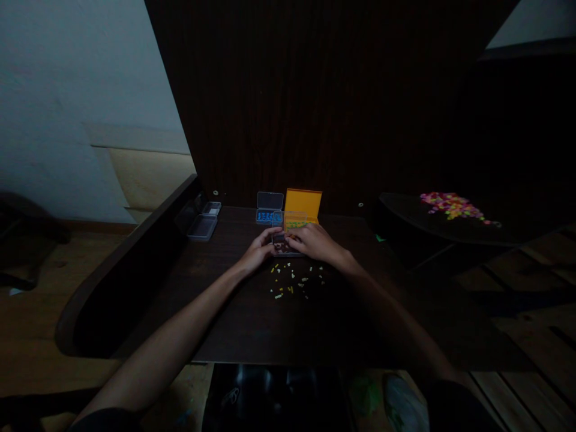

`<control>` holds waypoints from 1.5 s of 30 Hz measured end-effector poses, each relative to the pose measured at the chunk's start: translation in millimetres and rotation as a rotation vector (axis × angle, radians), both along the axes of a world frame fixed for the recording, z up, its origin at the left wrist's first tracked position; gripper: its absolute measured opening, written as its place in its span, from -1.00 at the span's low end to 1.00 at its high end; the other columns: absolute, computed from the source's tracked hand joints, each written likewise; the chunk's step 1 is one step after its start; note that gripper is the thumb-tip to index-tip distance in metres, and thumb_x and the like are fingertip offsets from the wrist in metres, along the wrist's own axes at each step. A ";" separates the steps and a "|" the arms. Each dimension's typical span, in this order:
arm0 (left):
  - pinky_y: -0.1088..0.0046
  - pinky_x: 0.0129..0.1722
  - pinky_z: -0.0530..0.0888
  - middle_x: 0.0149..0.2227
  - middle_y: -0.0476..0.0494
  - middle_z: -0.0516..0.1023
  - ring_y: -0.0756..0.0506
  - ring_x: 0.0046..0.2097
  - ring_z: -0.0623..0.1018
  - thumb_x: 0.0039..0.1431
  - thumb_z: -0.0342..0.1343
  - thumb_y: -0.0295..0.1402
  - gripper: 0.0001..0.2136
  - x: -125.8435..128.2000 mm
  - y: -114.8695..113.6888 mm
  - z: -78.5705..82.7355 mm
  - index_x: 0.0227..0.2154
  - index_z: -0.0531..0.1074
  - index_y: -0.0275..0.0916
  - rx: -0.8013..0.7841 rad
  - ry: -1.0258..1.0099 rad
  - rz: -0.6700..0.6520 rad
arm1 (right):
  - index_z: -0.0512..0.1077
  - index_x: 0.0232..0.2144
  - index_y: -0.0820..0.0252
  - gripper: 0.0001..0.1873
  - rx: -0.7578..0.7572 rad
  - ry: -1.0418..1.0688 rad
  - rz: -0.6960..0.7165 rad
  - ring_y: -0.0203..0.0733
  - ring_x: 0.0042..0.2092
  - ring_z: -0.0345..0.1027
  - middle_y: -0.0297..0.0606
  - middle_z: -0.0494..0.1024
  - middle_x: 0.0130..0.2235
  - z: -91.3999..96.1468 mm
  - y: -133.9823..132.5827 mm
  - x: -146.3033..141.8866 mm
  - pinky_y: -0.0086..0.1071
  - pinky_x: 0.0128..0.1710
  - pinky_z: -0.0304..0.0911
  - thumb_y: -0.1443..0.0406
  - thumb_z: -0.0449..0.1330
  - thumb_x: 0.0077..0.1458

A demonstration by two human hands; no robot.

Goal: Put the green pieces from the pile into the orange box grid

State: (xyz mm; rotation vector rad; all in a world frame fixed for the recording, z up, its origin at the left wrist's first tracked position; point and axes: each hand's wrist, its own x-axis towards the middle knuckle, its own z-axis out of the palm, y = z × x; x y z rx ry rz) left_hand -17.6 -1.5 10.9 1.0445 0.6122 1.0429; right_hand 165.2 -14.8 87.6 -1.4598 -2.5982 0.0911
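Dim room, pale wall (90, 72) at left. Dark wooden worktop (243, 336) with a tall dark wooden back panel (315, 108) along its rear edge.

Between the hands, about midway between the worktop's side edges and nearer the rear: a clear plastic rectangular box (290, 255) with small dark brown pieces (282, 247) inside. Left hand (260, 249) at its left end, thumb and fingers apart; probably steadying it, though cannot tell whether they clamp. Right hand (317, 243) over its right end, fingers bunched together and dipping in; cannot tell whether they pinch anything.

Behind, towards the rear edge: a clear plastic hinged box (270, 200), lid raised, bright blue pieces (269, 216) in it. To its right, a yellow-orange plastic box (303, 201), lid up, small green pieces (294, 225) in front of the lid. Lids stand at the back, presumably leaving the fronts reachable.

Near the rear left corner: a shallow clear plastic tray (202, 228), apparently set aside; a smaller clear plastic case (212, 208) behind.

Towards the front edge, tiny pale and yellow pieces (291, 290) lie loose, spread thinly, perhaps for easy picking. Off right, on a dark curved surface (405, 210), a multicoloured pile of small pieces (450, 207).

No brand, label or writing legible.
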 end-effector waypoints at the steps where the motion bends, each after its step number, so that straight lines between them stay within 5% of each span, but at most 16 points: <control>1: 0.28 0.02 0.40 -0.06 -0.06 0.52 -0.13 -0.05 0.50 -0.27 0.11 -0.59 -0.48 0.0 0.2 0.0 -0.12 0.45 -0.18 -0.001 -0.006 -0.003 | 0.53 -0.10 0.21 -0.67 -0.011 -0.013 0.005 -0.19 -0.28 0.42 -0.12 0.60 -0.22 -0.3 2.4 -2.1 -0.42 -0.31 0.11 0.23 0.02 0.29; 22: 0.35 -0.04 0.43 -0.10 -0.04 0.53 -0.11 -0.09 0.50 -0.27 0.09 -0.59 -0.44 0.2 -2.5 0.3 -0.08 0.46 -0.17 0.007 0.017 -0.014 | 0.55 -0.23 0.24 -0.65 0.003 -0.165 0.093 -0.16 -0.26 0.38 -0.11 0.59 -0.25 -10.1 12.2 -6.8 -0.37 -0.28 0.07 0.22 0.00 0.29; 45: 0.29 0.02 0.37 -0.04 -0.05 0.50 -0.15 -0.01 0.47 -0.26 0.09 -0.57 -0.44 0.0 -2.4 -1.8 -0.07 0.44 -0.15 0.026 0.039 -0.026 | 0.57 -0.23 0.19 -0.72 -0.066 0.046 0.198 -0.32 -0.43 0.27 -0.27 0.56 -0.41 20.2 -1.6 -1.7 -0.44 -0.39 0.02 0.37 0.07 0.12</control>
